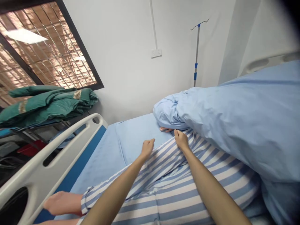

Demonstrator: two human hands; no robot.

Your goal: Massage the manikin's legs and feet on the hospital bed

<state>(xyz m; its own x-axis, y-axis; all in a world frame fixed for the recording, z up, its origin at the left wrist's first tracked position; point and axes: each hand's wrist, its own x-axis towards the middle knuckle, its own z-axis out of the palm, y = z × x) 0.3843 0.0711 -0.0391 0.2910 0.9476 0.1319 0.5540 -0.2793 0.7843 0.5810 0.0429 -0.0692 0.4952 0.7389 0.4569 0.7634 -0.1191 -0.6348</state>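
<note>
Blue-and-white striped trousers (173,187) cover the legs of a figure lying on the bed; I cannot tell if it is a person or a manikin. My left hand (147,148) is closed at the far edge of the trouser leg, near the thigh. Higher up, close to the quilt, my right hand (181,139) is closed on the same striped cloth. The fingertips of both hands are hidden. A light blue quilt (229,122) is bunched over the upper body. From under it shows the figure's hand (166,129). A bare foot (62,202) lies at the lower left.
Light blue sheet (138,132) covers the mattress. The bed's pale end board (37,175) rises at left. Beyond it lie folded green covers (53,103) below a barred window (49,47). A drip stand (196,59) and a wall socket (156,53) are at the back.
</note>
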